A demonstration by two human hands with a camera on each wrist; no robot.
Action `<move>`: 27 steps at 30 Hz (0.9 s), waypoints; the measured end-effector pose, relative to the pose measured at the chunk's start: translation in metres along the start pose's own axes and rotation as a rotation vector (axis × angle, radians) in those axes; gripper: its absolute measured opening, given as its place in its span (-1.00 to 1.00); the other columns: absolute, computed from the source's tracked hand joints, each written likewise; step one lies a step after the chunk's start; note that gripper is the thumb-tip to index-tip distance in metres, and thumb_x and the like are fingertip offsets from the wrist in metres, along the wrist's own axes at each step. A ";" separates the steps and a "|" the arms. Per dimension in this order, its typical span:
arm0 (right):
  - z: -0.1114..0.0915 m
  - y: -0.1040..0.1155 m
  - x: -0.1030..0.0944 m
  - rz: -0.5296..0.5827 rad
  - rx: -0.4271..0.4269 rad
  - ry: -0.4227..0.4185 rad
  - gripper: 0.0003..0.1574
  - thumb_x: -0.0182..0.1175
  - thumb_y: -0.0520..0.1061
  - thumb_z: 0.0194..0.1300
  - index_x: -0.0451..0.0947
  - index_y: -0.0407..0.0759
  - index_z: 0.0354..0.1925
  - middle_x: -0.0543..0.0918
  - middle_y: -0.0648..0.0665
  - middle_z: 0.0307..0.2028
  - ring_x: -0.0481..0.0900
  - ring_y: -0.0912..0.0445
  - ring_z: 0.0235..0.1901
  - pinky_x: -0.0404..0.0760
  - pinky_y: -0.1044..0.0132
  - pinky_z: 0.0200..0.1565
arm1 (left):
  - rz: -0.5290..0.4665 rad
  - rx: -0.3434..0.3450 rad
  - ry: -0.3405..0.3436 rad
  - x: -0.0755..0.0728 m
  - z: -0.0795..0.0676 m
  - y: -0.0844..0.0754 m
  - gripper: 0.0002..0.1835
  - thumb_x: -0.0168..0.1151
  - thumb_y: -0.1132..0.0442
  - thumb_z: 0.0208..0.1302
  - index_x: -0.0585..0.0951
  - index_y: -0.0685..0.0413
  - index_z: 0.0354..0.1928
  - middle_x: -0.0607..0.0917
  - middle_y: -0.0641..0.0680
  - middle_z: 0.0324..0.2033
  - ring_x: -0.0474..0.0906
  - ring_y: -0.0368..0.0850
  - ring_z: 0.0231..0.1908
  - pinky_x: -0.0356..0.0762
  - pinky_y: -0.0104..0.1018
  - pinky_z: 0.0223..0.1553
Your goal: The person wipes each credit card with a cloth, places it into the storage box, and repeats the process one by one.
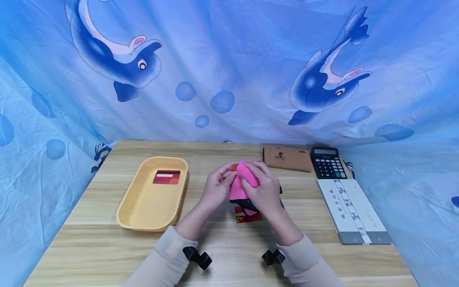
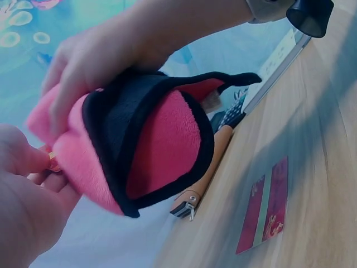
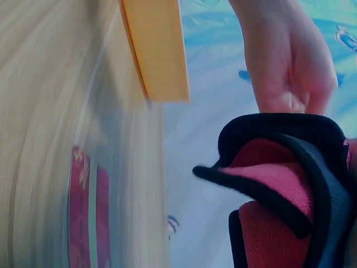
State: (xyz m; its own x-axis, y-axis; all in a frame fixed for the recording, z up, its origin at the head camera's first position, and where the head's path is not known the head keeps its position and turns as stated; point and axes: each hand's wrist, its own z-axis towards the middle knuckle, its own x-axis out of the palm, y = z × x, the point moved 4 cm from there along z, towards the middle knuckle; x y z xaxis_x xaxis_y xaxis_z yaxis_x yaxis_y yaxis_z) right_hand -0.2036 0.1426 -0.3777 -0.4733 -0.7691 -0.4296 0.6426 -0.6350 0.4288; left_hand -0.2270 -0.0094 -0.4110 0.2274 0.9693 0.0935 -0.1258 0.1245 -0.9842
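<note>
Above the table, both hands work at a soft pink pouch (image 1: 238, 189) with black edging and a fleecy pink lining. My right hand (image 1: 264, 190) grips it from the right, its fingers pressed into the pink fabric. From the other side, my left hand (image 1: 216, 185) pinches a small red-and-orange piece (image 2: 53, 161) at the pouch's edge; most of that piece is hidden. The pouch's black-trimmed flap (image 3: 256, 192) hangs loose in the right wrist view. Beneath it, a red card-like piece (image 2: 265, 206) with a pale stripe lies flat on the table.
To the left stands a yellow tray (image 1: 143, 221) with a red card (image 1: 166, 177) in it. A brown zip wallet (image 1: 292, 159) and a black calculator (image 1: 327, 163) lie at the back right, with a white-and-grey book (image 1: 353, 209) in front of the calculator.
</note>
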 end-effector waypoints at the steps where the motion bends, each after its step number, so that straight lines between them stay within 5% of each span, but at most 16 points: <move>1: -0.001 -0.003 -0.002 -0.015 0.012 -0.013 -0.56 0.49 -0.28 0.06 0.73 -0.29 -0.03 0.72 -0.24 -0.12 0.73 -0.11 -0.27 0.76 0.04 -0.36 | 0.000 -0.004 -0.014 -0.001 -0.001 0.001 -0.61 0.05 0.43 0.52 0.49 0.28 0.32 0.69 0.29 0.07 0.69 0.11 0.03 0.69 -0.26 -0.01; 7: -0.003 -0.014 -0.006 -0.063 0.064 -0.068 -0.52 0.52 -0.28 0.05 0.72 -0.29 0.00 0.71 -0.24 -0.12 0.72 -0.11 -0.29 0.75 0.00 -0.36 | -0.032 0.021 -0.048 -0.006 -0.002 0.003 -0.64 0.02 0.49 0.50 0.50 0.37 0.28 0.66 0.37 0.09 0.64 0.19 0.10 0.65 -0.26 0.06; 11: -0.002 -0.006 0.001 -0.075 0.036 -0.038 -0.54 0.50 -0.24 0.07 0.73 -0.26 -0.01 0.72 -0.22 -0.10 0.74 -0.10 -0.27 0.76 0.03 -0.34 | -0.022 0.053 -0.008 -0.002 -0.001 0.002 -0.61 -0.01 0.47 0.53 0.46 0.39 0.32 0.62 0.39 0.13 0.65 0.02 0.10 0.62 -0.33 0.09; 15: 0.000 0.007 0.010 0.003 -0.028 0.020 -0.58 0.46 -0.25 0.10 0.72 -0.29 -0.02 0.72 -0.24 -0.07 0.74 -0.11 -0.19 0.78 0.04 -0.25 | 0.005 0.056 0.050 0.002 -0.002 0.002 -0.54 -0.10 0.46 0.55 0.39 0.28 0.42 0.67 0.37 0.03 0.64 -0.24 -0.25 0.64 -0.52 -0.21; 18: 0.000 0.012 0.013 0.055 -0.067 0.039 -0.60 0.45 -0.28 0.11 0.72 -0.30 -0.03 0.72 -0.27 -0.06 0.73 -0.13 -0.12 0.77 0.02 -0.15 | 0.011 0.045 0.059 0.002 -0.003 0.002 -0.51 -0.15 0.47 0.53 0.37 0.21 0.45 0.67 0.36 -0.03 0.51 -0.24 -0.43 0.55 -0.52 -0.40; 21: -0.001 0.012 0.011 0.032 -0.074 0.022 -0.61 0.44 -0.29 0.10 0.73 -0.29 -0.04 0.73 -0.25 -0.07 0.74 -0.11 -0.15 0.77 0.04 -0.16 | 0.004 0.030 0.041 -0.001 -0.004 0.002 -0.54 -0.09 0.46 0.54 0.41 0.24 0.41 0.67 0.28 0.10 0.66 -0.21 -0.22 0.67 -0.46 -0.17; 27: -0.003 0.003 0.004 -0.042 -0.040 -0.024 -0.58 0.47 -0.25 0.10 0.73 -0.28 -0.02 0.73 -0.24 -0.12 0.74 -0.10 -0.24 0.78 0.02 -0.27 | 0.005 0.024 -0.021 -0.008 -0.005 0.000 -0.67 0.07 0.45 0.50 0.55 0.32 0.24 0.73 0.28 0.00 0.72 0.01 -0.05 0.70 -0.27 -0.04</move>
State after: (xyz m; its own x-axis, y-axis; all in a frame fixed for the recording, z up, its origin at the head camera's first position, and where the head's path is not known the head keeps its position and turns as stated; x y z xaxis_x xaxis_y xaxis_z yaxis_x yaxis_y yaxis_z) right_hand -0.2020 0.1383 -0.3802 -0.5143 -0.7439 -0.4267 0.6451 -0.6634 0.3791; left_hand -0.2241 -0.0185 -0.4124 0.2064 0.9741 0.0925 -0.1502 0.1250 -0.9807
